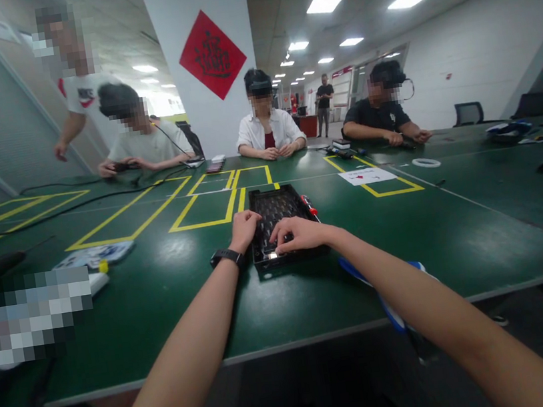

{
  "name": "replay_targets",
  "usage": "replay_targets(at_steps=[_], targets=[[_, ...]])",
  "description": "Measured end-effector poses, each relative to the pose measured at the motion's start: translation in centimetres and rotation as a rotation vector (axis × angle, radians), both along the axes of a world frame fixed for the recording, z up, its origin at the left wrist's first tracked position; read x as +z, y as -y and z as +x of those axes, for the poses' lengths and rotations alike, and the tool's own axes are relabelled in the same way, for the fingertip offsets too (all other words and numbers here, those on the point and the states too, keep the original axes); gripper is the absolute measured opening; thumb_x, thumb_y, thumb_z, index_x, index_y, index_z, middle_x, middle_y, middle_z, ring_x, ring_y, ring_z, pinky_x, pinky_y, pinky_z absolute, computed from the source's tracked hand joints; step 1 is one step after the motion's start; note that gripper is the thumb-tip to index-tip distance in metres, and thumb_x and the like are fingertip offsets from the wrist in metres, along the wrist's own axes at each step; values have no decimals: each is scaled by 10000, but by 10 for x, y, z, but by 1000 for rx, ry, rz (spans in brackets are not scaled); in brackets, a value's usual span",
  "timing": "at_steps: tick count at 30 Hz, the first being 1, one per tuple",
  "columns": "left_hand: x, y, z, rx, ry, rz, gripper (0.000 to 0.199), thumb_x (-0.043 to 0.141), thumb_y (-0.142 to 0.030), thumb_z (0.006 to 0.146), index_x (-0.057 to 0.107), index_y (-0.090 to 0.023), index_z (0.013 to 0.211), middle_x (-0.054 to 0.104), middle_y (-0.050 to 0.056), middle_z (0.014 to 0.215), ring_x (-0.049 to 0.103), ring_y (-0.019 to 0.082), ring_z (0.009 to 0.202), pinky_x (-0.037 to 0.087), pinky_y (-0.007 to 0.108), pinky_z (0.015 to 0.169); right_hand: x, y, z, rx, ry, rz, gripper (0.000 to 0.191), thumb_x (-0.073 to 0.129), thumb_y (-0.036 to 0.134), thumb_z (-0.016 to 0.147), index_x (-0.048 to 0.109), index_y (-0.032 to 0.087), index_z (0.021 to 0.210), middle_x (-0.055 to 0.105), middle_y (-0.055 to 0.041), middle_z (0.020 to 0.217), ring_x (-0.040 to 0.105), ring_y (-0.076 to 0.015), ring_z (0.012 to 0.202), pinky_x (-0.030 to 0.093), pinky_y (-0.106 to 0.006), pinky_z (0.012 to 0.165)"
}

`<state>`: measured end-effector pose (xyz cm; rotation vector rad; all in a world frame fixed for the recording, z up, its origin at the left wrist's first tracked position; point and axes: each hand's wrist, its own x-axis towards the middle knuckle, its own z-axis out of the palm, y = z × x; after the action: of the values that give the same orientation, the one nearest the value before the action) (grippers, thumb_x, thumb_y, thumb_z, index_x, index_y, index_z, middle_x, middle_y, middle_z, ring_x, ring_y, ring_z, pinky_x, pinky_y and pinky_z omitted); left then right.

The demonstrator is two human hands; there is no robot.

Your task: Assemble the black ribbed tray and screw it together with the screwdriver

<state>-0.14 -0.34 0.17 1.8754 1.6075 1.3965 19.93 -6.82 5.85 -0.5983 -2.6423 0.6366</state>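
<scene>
A black tray (279, 204) with many small dark parts in it lies on the green table in front of me. My left hand (245, 229) rests at the tray's left edge, its fingers bent together over the rim; whether they hold anything is too small to tell. Over the near half of the tray is my right hand (298, 233), fingers curled down into it, fingertips near a small bright piece (273, 255) at the near left corner. What those fingertips grip, if anything, cannot be made out. A red-handled tool (309, 205) lies along the tray's right side.
Yellow tape (204, 224) marks the green table (179, 338). At left are a boxed item (94, 256) and a dark tool (2, 263). A paper sheet (367, 176) and a tape ring (426, 163) lie right. A blue-and-white object (392, 311) is under my right forearm. People sit opposite.
</scene>
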Motion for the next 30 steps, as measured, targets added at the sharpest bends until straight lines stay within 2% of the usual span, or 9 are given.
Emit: replay_targets(at_steps=[7, 30], targets=[[-2, -2, 0, -7, 3, -9, 232, 469, -235, 704, 675, -165, 625, 684, 58, 730, 610, 197, 801, 458, 294, 780, -2, -1, 0, 11, 4, 0, 178, 677, 313, 738, 739, 147, 731, 691, -79, 975, 613, -163, 940, 421, -277, 900], [-1, -1, 0, -5, 11, 1, 236, 466, -256, 698, 668, -166, 617, 684, 64, 733, 603, 197, 789, 450, 297, 770, -3, -2, 0, 23, 0, -26, 185, 673, 318, 741, 735, 143, 743, 695, -81, 970, 618, -160, 928, 436, -285, 895]])
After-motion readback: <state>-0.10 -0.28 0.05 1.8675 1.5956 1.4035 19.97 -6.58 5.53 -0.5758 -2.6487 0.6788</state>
